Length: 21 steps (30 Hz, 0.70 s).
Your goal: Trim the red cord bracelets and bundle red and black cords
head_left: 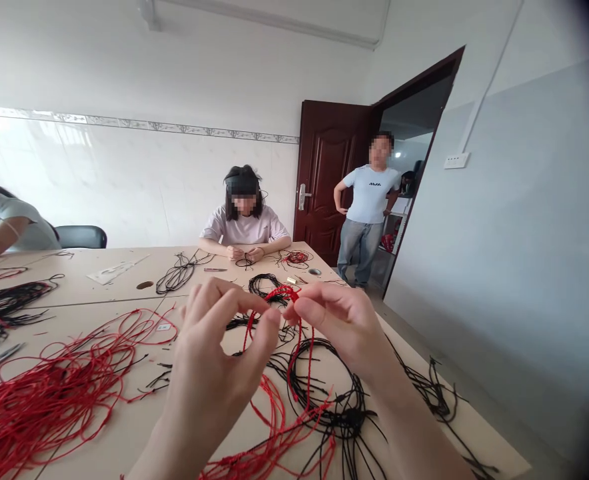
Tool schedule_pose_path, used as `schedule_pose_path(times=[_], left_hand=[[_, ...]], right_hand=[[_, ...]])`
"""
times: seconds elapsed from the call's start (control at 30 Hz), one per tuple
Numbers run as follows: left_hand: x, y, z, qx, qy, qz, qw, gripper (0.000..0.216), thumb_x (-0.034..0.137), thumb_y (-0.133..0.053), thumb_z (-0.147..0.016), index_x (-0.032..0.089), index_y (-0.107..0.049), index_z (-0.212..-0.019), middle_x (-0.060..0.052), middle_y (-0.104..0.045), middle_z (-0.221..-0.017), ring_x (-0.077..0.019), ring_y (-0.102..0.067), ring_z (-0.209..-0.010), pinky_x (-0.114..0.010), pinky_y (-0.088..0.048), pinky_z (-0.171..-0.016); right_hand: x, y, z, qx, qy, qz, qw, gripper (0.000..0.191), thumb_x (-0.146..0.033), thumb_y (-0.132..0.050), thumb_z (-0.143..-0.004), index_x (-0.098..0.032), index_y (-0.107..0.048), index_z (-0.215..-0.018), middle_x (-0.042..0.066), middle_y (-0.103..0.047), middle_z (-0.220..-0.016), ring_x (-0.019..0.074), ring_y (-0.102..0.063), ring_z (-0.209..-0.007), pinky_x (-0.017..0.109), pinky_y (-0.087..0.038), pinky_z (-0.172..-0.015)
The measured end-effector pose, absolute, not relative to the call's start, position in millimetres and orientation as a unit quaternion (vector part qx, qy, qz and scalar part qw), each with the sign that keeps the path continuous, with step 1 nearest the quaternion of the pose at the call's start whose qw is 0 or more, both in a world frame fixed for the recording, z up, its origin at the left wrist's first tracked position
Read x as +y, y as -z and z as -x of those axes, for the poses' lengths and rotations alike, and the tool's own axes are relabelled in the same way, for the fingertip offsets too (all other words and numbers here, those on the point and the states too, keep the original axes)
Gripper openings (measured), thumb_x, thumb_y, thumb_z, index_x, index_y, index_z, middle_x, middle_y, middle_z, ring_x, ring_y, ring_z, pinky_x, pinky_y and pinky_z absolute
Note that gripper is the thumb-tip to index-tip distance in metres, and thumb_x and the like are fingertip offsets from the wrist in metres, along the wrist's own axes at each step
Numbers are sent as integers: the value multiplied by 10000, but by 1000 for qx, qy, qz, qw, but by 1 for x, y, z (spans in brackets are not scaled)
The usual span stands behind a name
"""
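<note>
My left hand (219,353) and my right hand (339,320) are raised above the table (124,427), and each pinches one end of a braided red cord (282,292) that arcs between them. Thumb and forefinger are closed on the cord on both sides. Loose red strands hang from the cord down to the table. Below my hands lies a ring of black cords (334,400), and red cord ends (269,447) trail toward the near edge.
A big tangle of red cords (54,393) lies at the left, with black cord bundles (4,303) further left and mid-table. A person (244,220) sits opposite working on cords. Another sits at far left. A third person (367,207) stands in the open doorway.
</note>
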State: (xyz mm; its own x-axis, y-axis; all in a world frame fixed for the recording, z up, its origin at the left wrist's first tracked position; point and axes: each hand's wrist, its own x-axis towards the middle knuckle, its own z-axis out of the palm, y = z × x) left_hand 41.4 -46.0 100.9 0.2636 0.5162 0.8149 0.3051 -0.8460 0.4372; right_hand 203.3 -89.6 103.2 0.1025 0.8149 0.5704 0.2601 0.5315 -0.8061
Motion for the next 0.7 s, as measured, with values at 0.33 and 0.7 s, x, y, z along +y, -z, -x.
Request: schedule_pose_path(times=[0.33, 0.7], left_hand=[[-41, -103, -48, 241, -518, -800, 180, 167, 158, -521, -889, 231, -571, -748, 28, -539, -754, -136, -487, -736, -274, -380, -668], [-42, -99, -52, 242, -553, -793, 82, 160, 95, -550, -826, 217, -568, -724, 26, -524, -750, -144, -517, -715, -320, -403, -692]], right_hand=[[-89, -97, -205, -666, -201, 439, 568, 176, -355, -625, -887, -213, -682, -800, -13, -651, -730, 142, -585, -710, 279, -438, -654], [-89, -92, -201, -654, -97, 442, 606, 114, -264, -576, -910, -215, -590, -808, -47, -588, -743, 106, -522, -707, 242, -403, -654]])
